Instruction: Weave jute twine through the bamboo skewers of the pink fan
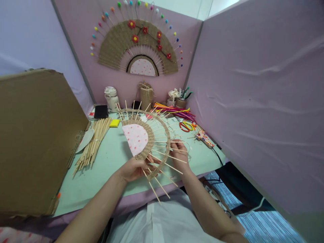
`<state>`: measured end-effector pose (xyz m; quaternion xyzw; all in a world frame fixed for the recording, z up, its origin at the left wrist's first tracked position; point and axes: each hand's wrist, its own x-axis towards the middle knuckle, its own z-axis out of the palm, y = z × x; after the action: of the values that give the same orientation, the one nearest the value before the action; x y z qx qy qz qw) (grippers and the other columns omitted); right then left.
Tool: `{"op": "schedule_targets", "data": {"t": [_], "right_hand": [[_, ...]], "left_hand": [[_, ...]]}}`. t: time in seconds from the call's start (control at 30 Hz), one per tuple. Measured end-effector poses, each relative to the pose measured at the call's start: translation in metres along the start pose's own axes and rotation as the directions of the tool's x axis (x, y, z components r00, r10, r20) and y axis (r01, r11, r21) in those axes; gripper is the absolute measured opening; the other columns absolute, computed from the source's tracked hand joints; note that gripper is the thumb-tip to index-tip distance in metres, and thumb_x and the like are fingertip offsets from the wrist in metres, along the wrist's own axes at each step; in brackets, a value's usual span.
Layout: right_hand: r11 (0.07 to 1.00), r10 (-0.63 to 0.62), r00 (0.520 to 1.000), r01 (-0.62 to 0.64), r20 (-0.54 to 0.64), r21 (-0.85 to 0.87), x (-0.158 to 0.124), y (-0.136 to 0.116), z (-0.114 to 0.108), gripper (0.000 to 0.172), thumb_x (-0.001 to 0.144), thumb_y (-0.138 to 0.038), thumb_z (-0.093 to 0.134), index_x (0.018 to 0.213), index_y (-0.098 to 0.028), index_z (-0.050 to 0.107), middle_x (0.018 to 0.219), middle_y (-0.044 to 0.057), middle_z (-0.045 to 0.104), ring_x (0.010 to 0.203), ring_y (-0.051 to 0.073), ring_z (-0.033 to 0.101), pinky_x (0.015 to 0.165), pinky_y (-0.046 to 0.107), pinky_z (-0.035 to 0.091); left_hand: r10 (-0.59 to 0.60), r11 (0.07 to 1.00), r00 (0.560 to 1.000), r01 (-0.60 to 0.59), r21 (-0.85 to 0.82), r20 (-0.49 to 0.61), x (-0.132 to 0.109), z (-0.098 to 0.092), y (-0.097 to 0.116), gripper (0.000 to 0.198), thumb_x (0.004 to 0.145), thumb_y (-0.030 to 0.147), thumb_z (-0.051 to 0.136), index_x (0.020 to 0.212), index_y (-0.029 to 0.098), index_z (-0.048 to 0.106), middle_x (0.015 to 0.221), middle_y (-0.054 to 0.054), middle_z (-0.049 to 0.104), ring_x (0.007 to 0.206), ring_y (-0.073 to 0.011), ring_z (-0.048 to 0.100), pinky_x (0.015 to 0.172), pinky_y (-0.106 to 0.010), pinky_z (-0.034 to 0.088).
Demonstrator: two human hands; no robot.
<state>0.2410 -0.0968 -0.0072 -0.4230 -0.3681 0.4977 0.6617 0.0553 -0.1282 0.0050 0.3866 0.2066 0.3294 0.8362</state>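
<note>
A half-round woven piece (151,136) is tilted above the table, with a white, pink-spotted centre, a brown twine band around it, and thin sticks fanning outward through a second, outer twine band. My left hand (136,168) grips its lower end, thumb on the inner band and fingers partly behind the sticks. At the right outer edge, my right hand (179,156) has its fingers closed around the stick ends and twine beside the outer band. Loose twine trails near my right fingers.
A bundle of sticks (95,143) lies left beside a cardboard sheet (32,141). Behind stand a white jar (111,98) and a twine roll (146,96). Scissors (186,126), coloured pipe cleaners (174,110) and a glue gun (205,139) lie right. A finished fan (113,45) hangs on the wall.
</note>
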Motion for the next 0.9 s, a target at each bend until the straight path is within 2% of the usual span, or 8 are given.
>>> {"op": "schedule_targets", "data": {"t": [0.13,0.3,0.4,0.47,0.57,0.67,0.8,0.9], "right_hand": [[0.975,0.148,0.987,-0.156,0.066,0.155,-0.003,-0.005,0.007,0.021,0.070,-0.034,0.066,0.078,-0.021,0.051,0.083,0.002,0.067,0.068,0.014,0.063,0.060,0.028,0.052],[0.965,0.146,0.977,-0.174,0.153,0.195,-0.006,-0.016,0.009,0.015,0.071,-0.030,0.065,0.074,-0.021,0.054,0.075,0.000,0.066,0.061,0.013,0.061,0.053,0.026,0.049],[0.947,0.161,0.971,-0.203,0.176,0.250,-0.010,-0.022,0.009,0.014,0.070,-0.027,0.066,0.076,-0.021,0.054,0.079,-0.002,0.064,0.061,0.010,0.059,0.049,0.023,0.045],[0.946,0.137,0.975,-0.181,0.173,0.269,-0.012,-0.026,0.008,0.015,0.071,-0.028,0.064,0.076,-0.022,0.052,0.085,-0.002,0.064,0.062,0.010,0.058,0.049,0.022,0.045],[0.945,0.098,0.983,-0.141,0.158,0.296,-0.013,-0.028,0.006,0.017,0.072,-0.031,0.063,0.074,-0.023,0.048,0.089,-0.001,0.064,0.063,0.011,0.057,0.052,0.023,0.046],[0.930,0.095,0.982,-0.146,0.163,0.338,-0.012,-0.025,0.003,0.021,0.070,-0.032,0.065,0.072,-0.022,0.046,0.087,0.000,0.063,0.063,0.011,0.056,0.053,0.023,0.047],[0.969,0.055,0.987,-0.090,0.153,0.230,-0.011,-0.017,-0.001,0.025,0.072,-0.035,0.065,0.072,-0.022,0.043,0.085,0.001,0.063,0.060,0.011,0.055,0.051,0.023,0.045],[0.999,-0.030,0.989,0.025,0.148,0.032,-0.007,-0.015,-0.010,0.026,0.074,-0.040,0.064,0.072,-0.021,0.046,0.081,0.001,0.063,0.057,0.010,0.052,0.051,0.023,0.044]], "left_hand": [[0.003,1.000,1.000,-0.003,-0.020,0.003,0.001,-0.002,0.000,0.028,0.058,0.001,0.052,0.078,0.014,0.064,0.103,-0.008,0.069,0.086,-0.0292,0.069,0.074,-0.039,0.053],[0.009,1.000,1.000,-0.009,-0.017,0.014,0.000,-0.003,0.000,0.029,0.057,0.000,0.052,0.078,0.015,0.065,0.104,-0.008,0.069,0.084,-0.0288,0.069,0.074,-0.040,0.054],[0.004,1.000,1.000,-0.004,0.030,-0.004,-0.002,0.000,0.002,0.028,0.057,-0.001,0.053,0.078,0.014,0.066,0.104,-0.009,0.069,0.082,-0.0259,0.069,0.068,-0.033,0.054],[0.017,0.999,1.000,-0.016,0.039,-0.012,-0.003,0.002,0.003,0.037,0.060,-0.002,0.056,0.091,0.015,0.066,0.112,-0.010,0.066,0.085,-0.0249,0.068,0.068,-0.032,0.054],[0.128,0.991,0.990,-0.131,-0.041,-0.058,-0.003,0.002,0.005,0.054,0.066,0.001,0.060,0.116,0.021,0.059,0.128,-0.010,0.058,0.101,-0.0283,0.063,0.082,-0.041,0.053],[0.196,0.960,0.964,-0.226,-0.164,-0.179,-0.001,-0.002,0.005,0.048,0.076,0.011,0.059,0.123,0.019,0.054,0.120,-0.011,0.063,0.110,-0.0299,0.059,0.090,-0.048,0.049],[0.117,0.950,0.958,-0.185,-0.252,-0.264,0.001,-0.007,0.006,0.044,0.086,0.024,0.053,0.128,0.013,0.050,0.113,-0.015,0.066,0.106,-0.0300,0.062,0.084,-0.045,0.052],[0.092,0.960,0.946,-0.168,-0.225,-0.311,0.001,-0.007,0.009,0.050,0.086,0.022,0.051,0.135,0.015,0.043,0.114,-0.015,0.066,0.101,-0.0299,0.064,0.075,-0.041,0.056]]}}
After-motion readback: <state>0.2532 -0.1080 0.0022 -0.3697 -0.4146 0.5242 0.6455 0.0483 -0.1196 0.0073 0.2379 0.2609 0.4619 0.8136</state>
